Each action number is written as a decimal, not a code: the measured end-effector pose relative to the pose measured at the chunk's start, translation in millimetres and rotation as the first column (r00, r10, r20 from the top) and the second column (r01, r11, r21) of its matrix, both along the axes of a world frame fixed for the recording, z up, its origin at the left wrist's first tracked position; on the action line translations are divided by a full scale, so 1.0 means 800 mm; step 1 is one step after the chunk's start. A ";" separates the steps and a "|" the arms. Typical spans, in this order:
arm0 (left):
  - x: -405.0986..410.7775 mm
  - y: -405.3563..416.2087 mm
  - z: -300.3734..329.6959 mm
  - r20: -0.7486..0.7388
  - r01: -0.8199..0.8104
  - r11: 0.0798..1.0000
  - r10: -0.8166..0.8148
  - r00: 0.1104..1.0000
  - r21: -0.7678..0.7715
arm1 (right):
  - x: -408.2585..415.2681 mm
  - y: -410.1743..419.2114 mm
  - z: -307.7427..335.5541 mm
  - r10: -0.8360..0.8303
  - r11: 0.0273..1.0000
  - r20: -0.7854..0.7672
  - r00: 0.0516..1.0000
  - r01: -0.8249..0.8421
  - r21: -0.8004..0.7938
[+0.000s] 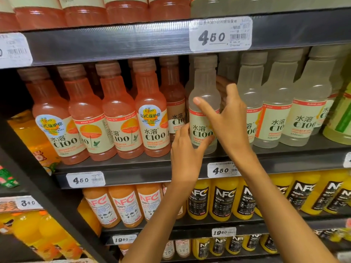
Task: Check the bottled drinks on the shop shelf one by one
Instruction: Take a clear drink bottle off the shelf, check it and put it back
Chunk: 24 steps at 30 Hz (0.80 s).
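A pale lemon C100 bottle (204,86) stands at the front of the middle shelf (133,168), between the pink and the pale rows. My left hand (187,149) grips its lower body from the left, fingers curled round the label. My right hand (226,118) wraps the bottle's right side at label height, thumb across the front and fingers behind it. Several pink C100 bottles (152,114) stand to the left and more pale ones (277,103) to the right.
The upper shelf edge (114,42) with a 4.50 price tag (220,34) hangs just above the bottle caps. Below stand orange and yellow NFC juice bottles (222,200). A dark upright post (34,186) divides off yellow drinks at the left.
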<state>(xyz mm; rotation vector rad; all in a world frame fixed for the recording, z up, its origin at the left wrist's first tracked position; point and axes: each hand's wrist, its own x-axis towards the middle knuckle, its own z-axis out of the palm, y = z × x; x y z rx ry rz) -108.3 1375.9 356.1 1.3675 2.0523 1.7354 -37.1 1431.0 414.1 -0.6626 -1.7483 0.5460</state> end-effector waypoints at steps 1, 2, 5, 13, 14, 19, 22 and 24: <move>0.000 0.000 0.000 -0.007 0.000 1.000 0.000 1.000 0.002 | 0.001 -0.001 -0.003 -0.010 1.000 0.030 1.000 0.009 0.027; 0.000 -0.001 0.000 -0.016 -0.003 1.000 0.003 1.000 0.003 | 0.001 -0.003 -0.006 -0.018 0.999 0.059 0.998 0.015 0.053; -0.001 -0.003 0.001 -0.020 -0.003 1.000 0.003 1.000 0.010 | 0.001 -0.005 -0.009 -0.014 0.997 0.086 0.996 0.008 0.072; -0.002 -0.007 0.004 0.030 0.079 0.997 -0.079 0.996 -0.006 | 0.007 -0.016 -0.007 -0.016 1.000 0.106 0.994 0.014 0.020; -0.002 -0.007 0.004 0.030 0.105 0.994 -0.104 0.994 -0.021 | 0.012 -0.021 -0.006 -0.023 1.000 0.083 0.996 0.023 0.003; 0.009 -0.013 0.001 -0.055 0.049 0.996 -0.053 0.997 -0.069 | 0.057 -0.026 0.008 -0.081 0.989 -0.192 0.978 0.103 0.108; 0.030 -0.025 0.008 -0.137 -0.086 0.996 0.089 0.987 0.025 | 0.073 -0.004 0.022 -0.152 0.985 -0.171 0.974 0.163 0.056; 0.046 -0.031 0.012 -0.214 -0.156 0.970 0.195 0.957 0.187 | 0.076 0.014 0.028 -0.190 0.980 -0.085 0.978 0.194 0.045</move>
